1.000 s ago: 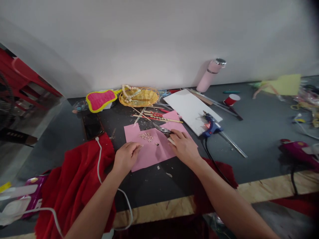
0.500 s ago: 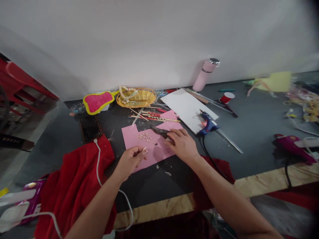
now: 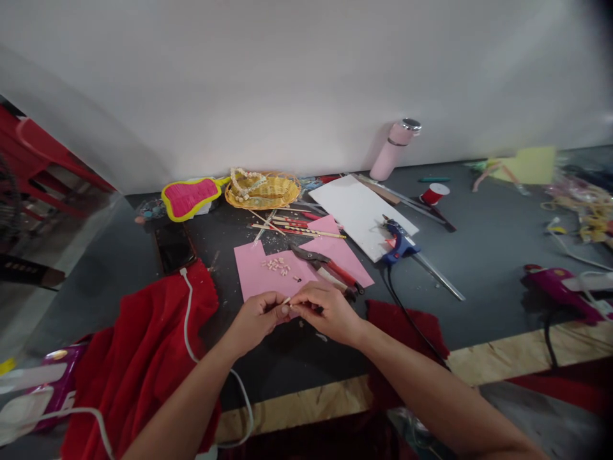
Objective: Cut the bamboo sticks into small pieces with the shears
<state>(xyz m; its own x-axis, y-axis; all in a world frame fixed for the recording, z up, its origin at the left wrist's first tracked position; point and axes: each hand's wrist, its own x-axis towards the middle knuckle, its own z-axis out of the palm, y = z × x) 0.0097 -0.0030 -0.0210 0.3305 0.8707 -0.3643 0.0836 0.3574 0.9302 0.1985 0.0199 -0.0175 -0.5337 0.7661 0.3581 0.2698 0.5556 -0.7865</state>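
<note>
From the head camera, your left hand (image 3: 258,314) and right hand (image 3: 322,310) meet fingertip to fingertip over the near edge of the pink paper (image 3: 268,278), both pinched on a small pale stick piece (image 3: 287,301) that spans the gap between them; it is too small to tell more about it. Just beyond your right hand, the red-handled cutters (image 3: 325,265) lie on the paper, released, blades pointing away from you to the left. A little pile of cut stick bits (image 3: 276,265) sits on the paper just past your left hand. Farther out from both hands lie loose chopsticks (image 3: 297,227) and, beyond them, a yellow woven basket (image 3: 264,189). Out from your right hand, a blue glue gun (image 3: 400,241) rests on the edge of a white board (image 3: 359,207). Beside your left forearm, a red cloth (image 3: 143,345) is bunched on the dark counter (image 3: 488,255), with a white cable (image 3: 189,319) running across it.
</note>
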